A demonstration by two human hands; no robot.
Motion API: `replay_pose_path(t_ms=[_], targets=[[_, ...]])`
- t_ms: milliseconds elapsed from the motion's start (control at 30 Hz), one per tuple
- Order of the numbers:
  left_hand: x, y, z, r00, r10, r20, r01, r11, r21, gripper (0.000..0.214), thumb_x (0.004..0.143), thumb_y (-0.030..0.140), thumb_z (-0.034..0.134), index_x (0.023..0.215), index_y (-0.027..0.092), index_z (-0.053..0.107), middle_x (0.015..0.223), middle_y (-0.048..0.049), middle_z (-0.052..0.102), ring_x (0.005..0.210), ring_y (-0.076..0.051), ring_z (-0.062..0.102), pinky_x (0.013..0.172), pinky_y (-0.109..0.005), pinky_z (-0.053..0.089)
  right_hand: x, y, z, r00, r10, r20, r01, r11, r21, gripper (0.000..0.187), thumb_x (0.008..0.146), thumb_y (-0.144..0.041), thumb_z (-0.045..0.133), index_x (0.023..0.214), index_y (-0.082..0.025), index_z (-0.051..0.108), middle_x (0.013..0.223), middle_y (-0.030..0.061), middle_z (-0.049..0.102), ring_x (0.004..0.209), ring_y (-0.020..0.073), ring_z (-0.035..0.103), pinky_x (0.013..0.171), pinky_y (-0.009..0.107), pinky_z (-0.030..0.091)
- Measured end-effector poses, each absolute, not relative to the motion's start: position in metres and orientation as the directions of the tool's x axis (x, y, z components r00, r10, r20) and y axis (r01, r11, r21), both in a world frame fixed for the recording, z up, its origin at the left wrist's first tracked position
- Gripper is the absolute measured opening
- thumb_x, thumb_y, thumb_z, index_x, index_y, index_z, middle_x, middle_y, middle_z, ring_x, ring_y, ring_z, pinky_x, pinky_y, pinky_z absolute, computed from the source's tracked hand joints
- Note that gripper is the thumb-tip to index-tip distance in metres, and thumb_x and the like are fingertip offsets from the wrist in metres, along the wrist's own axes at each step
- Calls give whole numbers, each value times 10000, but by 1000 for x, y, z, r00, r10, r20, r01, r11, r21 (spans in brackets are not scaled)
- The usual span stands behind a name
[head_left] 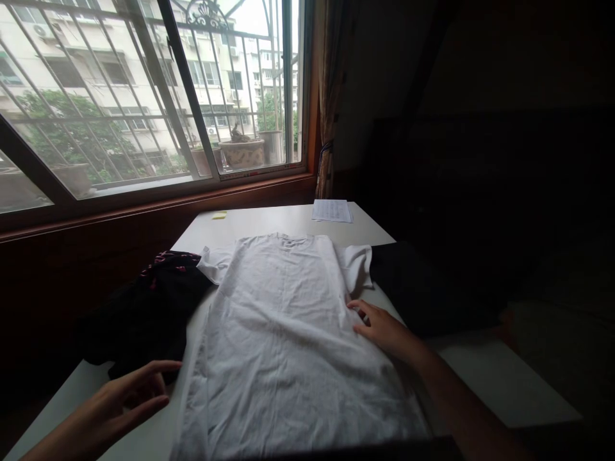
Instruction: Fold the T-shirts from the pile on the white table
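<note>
A white T-shirt (283, 333) lies spread flat on the white table (494, 378), collar toward the window. My right hand (384, 330) rests flat on the shirt's right edge just below the sleeve, fingers stretched out. My left hand (127, 400) hovers at the shirt's lower left edge with fingers apart, holding nothing, close to a dark garment.
A black garment with pink marks (144, 307) lies heaped at the table's left. Another dark cloth (418, 288) lies at the right of the shirt. A sheet of paper (332, 210) and a yellow sticky note (220, 215) sit near the window sill. A curtain (331, 96) hangs beyond.
</note>
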State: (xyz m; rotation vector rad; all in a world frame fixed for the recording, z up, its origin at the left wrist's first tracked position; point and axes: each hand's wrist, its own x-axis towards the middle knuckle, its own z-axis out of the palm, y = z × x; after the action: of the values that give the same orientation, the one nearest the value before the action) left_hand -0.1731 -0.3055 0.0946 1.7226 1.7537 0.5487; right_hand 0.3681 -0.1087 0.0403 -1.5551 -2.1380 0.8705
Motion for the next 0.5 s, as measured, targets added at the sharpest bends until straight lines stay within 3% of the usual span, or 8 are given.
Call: replay_pose_path(t_ms=[100,167,267,367,500], targets=[[-166,-270,96,83,982,-171,701,64,710,464,879,550,662,1276,312,692,1102,-62,748,993,-269,718,858,-335,603,367,-111,51,-432,889,-153,684,212,-698,465,782,-331,690,1240,-258,665,1057,61,709,859,212,672,798,317,532],[-168,-243,88,46,993,-106,721,40,692,492,874,575,658,1271,285,689,1164,-81,727,1052,-284,701,910,-371,587,372,-107,56,-460,862,-214,651,164,-741,440,830,-399,657,1244,-251,668,961,47,714,739,188,668,691,291,526],[-178,-197,69,-39,999,-21,758,43,651,564,872,601,646,1318,256,653,1211,-103,688,1097,-293,677,977,-424,556,386,-95,55,-314,921,-231,659,37,-751,467,925,-451,520,1322,-229,628,842,40,707,596,168,636,569,273,491],[-185,-153,53,-194,981,-31,684,158,713,678,875,595,637,1438,227,547,1268,-148,636,1071,-295,683,867,-405,601,402,-79,48,-81,990,-115,758,-14,-652,444,946,-403,496,1340,-250,630,887,56,709,670,184,661,608,278,498],[-176,-107,50,-319,939,-132,456,274,847,745,899,503,654,1544,242,387,1420,-192,519,865,-215,732,675,-309,615,411,-66,40,50,997,54,923,-26,-384,415,939,-387,558,1309,-232,663,1105,116,671,933,239,682,749,303,508]])
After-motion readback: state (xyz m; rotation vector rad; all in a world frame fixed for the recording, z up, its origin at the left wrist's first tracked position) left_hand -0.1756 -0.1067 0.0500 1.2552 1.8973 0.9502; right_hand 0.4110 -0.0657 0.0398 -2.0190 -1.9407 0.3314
